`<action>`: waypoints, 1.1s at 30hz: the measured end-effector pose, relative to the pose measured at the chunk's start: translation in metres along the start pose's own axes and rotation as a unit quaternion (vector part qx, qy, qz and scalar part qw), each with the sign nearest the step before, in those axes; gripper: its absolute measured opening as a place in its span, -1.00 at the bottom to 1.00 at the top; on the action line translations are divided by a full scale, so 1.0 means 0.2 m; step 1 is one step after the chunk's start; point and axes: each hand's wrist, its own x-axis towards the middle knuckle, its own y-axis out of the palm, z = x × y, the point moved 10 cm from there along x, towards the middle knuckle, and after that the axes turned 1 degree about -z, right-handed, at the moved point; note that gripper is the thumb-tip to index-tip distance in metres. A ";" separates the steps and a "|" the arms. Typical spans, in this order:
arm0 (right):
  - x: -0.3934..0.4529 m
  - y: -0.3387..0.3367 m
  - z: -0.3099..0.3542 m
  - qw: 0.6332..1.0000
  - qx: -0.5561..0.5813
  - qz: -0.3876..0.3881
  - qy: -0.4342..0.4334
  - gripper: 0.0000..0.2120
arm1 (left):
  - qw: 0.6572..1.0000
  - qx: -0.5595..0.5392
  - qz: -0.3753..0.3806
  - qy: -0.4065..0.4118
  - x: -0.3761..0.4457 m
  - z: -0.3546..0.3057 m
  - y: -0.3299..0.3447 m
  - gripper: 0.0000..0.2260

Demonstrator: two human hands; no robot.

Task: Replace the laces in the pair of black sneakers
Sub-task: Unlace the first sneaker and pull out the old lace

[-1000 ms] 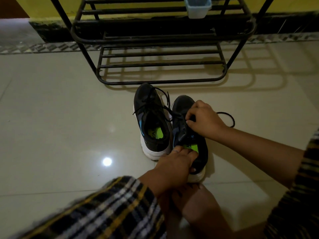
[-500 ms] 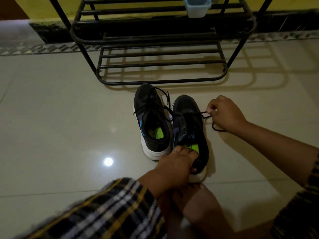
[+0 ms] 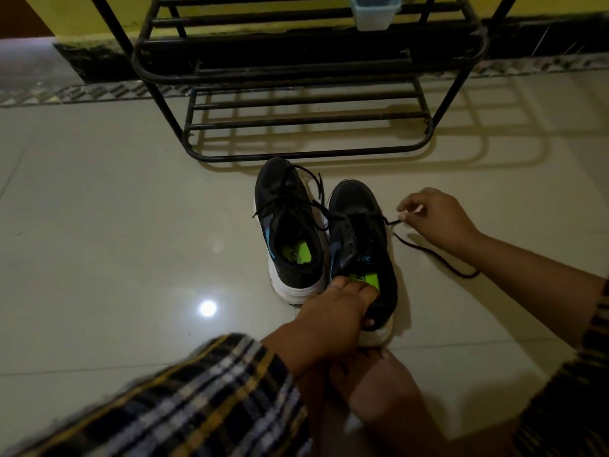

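Two black sneakers side by side on the tiled floor (image 3: pixel 99 225), toes toward a black rack (image 3: pixel 309 153). Left sneaker (image 3: pixel 290 232) fully laced, loose ends spilling over its tongue, touched by neither hand. Right sneaker (image 3: pixel 362 239) gripped at the heel collar by the left hand (image 3: pixel 336 308), fingers curled into the opening, thumb outside. Right hand (image 3: pixel 435 219) just beside the same sneaker, pinching its lace (image 3: pixel 428 252) between thumb and fingertips near the tip; from the pinch a short run taut to an eyelet, the tail trailing slack across the floor under the wrist.

Lace: probably light, limp, thin cord, no stiffness except at the tip, prone to slip through a loose pinch and to snag at each eyelet. Best held close to the eyelet, drawn out in short pulls along the hole's line. Sneaker: seemingly light, soft upper, firm white sole; likely to slide on the glossy tile under a pull, hence the bracing at the heel. Firm collar likely the soundest place to hold.
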 end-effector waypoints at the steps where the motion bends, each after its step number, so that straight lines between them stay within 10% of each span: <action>1: 0.04 -0.24 -0.06 0.996 -0.036 -0.077 0.002 -0.81 | 1.000 0.000 -0.001 0.000 0.00 0.00 0.00 -0.67; 5: 0.33 -1.03 -0.45 0.969 0.024 -0.228 0.086 -0.84 | 1.000 0.005 0.001 -0.001 0.00 0.00 -0.01 -0.67; 23: 0.04 -1.18 -0.78 0.928 0.015 -0.308 0.209 -0.93 | 1.000 0.009 -0.012 -0.011 -0.01 0.00 -0.01 -0.66; 28: -0.09 -1.15 -1.01 0.839 0.255 -0.388 0.283 -0.89 | 1.000 0.012 -0.008 -0.011 0.00 0.01 -0.01 -0.65; 33: 0.00 -1.19 -0.80 0.676 0.604 -0.404 0.124 -0.77 | 1.000 0.017 -0.007 -0.009 0.00 0.00 -0.01 -0.64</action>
